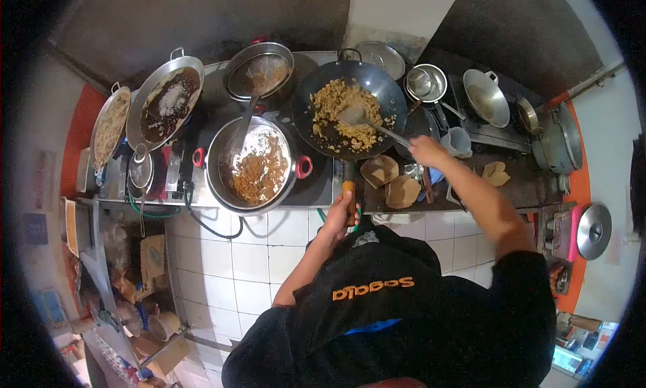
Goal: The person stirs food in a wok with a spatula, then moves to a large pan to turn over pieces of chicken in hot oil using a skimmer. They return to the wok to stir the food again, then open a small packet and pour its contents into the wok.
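My left hand is wrapped round the wooden handle of a dark wok. In the wok lies crumbly yellow-brown food, spread over the bottom and up the far side. My right hand grips the long handle of a metal cooking spatula. The spatula's head rests in the food near the wok's middle, its edge blurred. Just left of the wok stands a steel pot with red handles, holding brown crumbs and a metal ladle or scoop.
A strainer on a pot stands behind. Two large pans with food sit at the far left. At right are small saucepans, a light wok and a white plastic jug. Brown paper pieces lie near the counter's front.
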Available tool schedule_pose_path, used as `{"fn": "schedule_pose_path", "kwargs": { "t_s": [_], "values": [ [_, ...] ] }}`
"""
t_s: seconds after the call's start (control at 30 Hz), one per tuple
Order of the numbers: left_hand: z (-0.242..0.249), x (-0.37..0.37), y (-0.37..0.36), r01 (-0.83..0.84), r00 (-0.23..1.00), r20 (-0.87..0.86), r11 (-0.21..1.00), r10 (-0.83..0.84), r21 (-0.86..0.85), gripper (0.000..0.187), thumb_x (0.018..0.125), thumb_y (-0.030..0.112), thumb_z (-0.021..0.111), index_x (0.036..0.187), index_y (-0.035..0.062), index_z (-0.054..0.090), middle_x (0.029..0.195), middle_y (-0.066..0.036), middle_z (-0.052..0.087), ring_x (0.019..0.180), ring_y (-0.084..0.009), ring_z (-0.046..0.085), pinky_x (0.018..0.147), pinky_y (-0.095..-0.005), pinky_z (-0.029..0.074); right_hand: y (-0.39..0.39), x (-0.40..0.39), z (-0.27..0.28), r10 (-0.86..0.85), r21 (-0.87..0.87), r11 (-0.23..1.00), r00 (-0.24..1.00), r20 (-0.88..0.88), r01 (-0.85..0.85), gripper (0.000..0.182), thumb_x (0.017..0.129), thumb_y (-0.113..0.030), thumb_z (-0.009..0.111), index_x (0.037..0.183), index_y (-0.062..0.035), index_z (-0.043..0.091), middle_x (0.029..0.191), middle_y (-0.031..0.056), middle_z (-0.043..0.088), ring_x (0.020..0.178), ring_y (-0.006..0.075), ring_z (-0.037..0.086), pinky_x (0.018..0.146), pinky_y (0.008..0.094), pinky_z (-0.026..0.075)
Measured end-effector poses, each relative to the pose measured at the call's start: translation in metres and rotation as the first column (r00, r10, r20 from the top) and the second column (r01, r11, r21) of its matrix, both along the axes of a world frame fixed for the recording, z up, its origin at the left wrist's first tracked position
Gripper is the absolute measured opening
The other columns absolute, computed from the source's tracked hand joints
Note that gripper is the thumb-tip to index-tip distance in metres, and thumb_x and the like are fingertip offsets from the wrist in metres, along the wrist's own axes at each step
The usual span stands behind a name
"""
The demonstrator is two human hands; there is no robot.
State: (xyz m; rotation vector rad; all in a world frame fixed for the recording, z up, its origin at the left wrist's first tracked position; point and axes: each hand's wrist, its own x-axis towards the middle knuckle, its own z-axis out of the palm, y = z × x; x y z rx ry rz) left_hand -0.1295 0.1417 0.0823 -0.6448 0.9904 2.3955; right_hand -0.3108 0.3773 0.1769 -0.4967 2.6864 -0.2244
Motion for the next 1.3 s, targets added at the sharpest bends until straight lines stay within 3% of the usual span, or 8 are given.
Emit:
{"fn": "schedule_pose_path", "kwargs": {
  "t_s": [0.2,0.47,0.53,0.63,0.67,0.87,1.13,1.3],
  "values": [
    [0.001,0.0,-0.003,0.003,1.0,0.018,0.999,-0.004,0.036,0.029,0.091,0.038,0.046,0.098,0.0098,0.04,0.073,-0.004,0.051,0.053,-0.0135,0.049,0.043,-0.0269,0.043,0.049,0.007,0.003,0.224,-0.055,0.974,0.972,0.077,-0.22,0.027,0.08,-0.023,0.049,0.086,-0.0011,0.064,0.078,0.0196,0.061,0.077,0.0392,0.059,0.069,0.0455,0.048],
    [0.003,0.001,-0.005,0.008,1.0,0.015,0.999,-0.009,0.041,0.03,0.089,0.039,0.048,0.097,0.0113,0.039,0.073,-0.004,0.052,0.055,-0.014,0.049,0.044,-0.0279,0.042,-0.003,-0.081,0.033,0.072,0.24,0.969,0.997,-0.038,-0.061,0.027,0.077,-0.026,0.053,0.091,-0.0067,0.065,0.087,0.0183,0.063,0.082,0.0345,0.061,0.072,0.0417,0.049],
    [0.003,0.001,-0.004,0.003,1.0,0.018,0.999,-0.003,0.033,0.03,0.09,0.039,0.048,0.096,0.0112,0.039,0.073,-0.004,0.052,0.054,-0.0137,0.049,0.044,-0.0274,0.042,-0.008,-0.104,0.105,0.197,0.402,0.891,0.977,0.082,-0.213,0.03,0.076,-0.028,0.054,0.09,-0.0043,0.065,0.083,0.0183,0.063,0.072,0.0325,0.062,0.069,0.0407,0.05],
    [0.006,0.001,-0.004,0.004,1.0,0.022,1.0,-0.004,0.013,0.03,0.09,0.039,0.047,0.096,0.0109,0.038,0.073,-0.004,0.051,0.054,-0.0132,0.049,0.044,-0.0267,0.042,-0.049,-0.09,0.214,-0.048,0.543,0.839,0.989,0.14,-0.036,0.022,0.076,-0.017,0.061,0.081,0.004,0.062,0.069,0.0129,0.061,0.056,0.0205,0.062,0.04,0.0316,0.048],
    [0.008,0.001,-0.003,0.01,1.0,0.024,1.0,-0.01,0.005,0.03,0.09,0.039,0.046,0.096,0.0107,0.038,0.073,-0.004,0.051,0.053,-0.0129,0.049,0.043,-0.0264,0.042,-0.053,-0.096,0.219,-0.064,0.62,0.784,0.989,0.132,-0.032,0.021,0.073,-0.015,0.062,0.085,0.0014,0.064,0.08,0.0129,0.063,0.066,0.0222,0.063,0.05,0.0355,0.05],
    [0.014,0.002,-0.003,0.014,1.0,0.004,1.0,-0.014,-0.025,0.03,0.091,0.038,0.044,0.097,0.0092,0.042,0.075,-0.003,0.051,0.055,-0.0114,0.049,0.045,-0.025,0.044,-0.065,-0.143,0.138,0.157,0.623,0.776,0.987,-0.042,-0.097,0.026,0.067,-0.01,0.063,0.091,-0.0019,0.065,0.096,0.0121,0.065,0.084,0.0285,0.063,0.068,0.0422,0.051],
    [0.016,0.001,-0.001,-0.002,1.0,0.028,0.999,0.003,-0.053,0.032,0.091,0.039,0.045,0.101,0.0088,0.043,0.075,-0.003,0.052,0.055,-0.0114,0.05,0.043,-0.0244,0.043,-0.06,-0.172,0.211,0.189,0.618,0.783,0.974,-0.128,-0.071,0.032,0.066,-0.017,0.067,0.098,-0.0151,0.066,0.095,0.0105,0.065,0.09,0.0266,0.062,0.073,0.038,0.05],
    [0.018,0.002,0.0,-0.003,0.999,0.035,0.997,0.006,-0.083,0.03,0.092,0.037,0.043,0.1,0.0075,0.043,0.077,-0.004,0.051,0.055,-0.012,0.049,0.045,-0.0251,0.043,-0.075,-0.235,0.146,0.349,0.561,0.801,0.925,-0.149,-0.212,0.031,0.064,-0.007,0.061,0.094,-0.0116,0.067,0.094,0.0104,0.065,0.085,0.0262,0.063,0.066,0.041,0.05]
  ]
}}
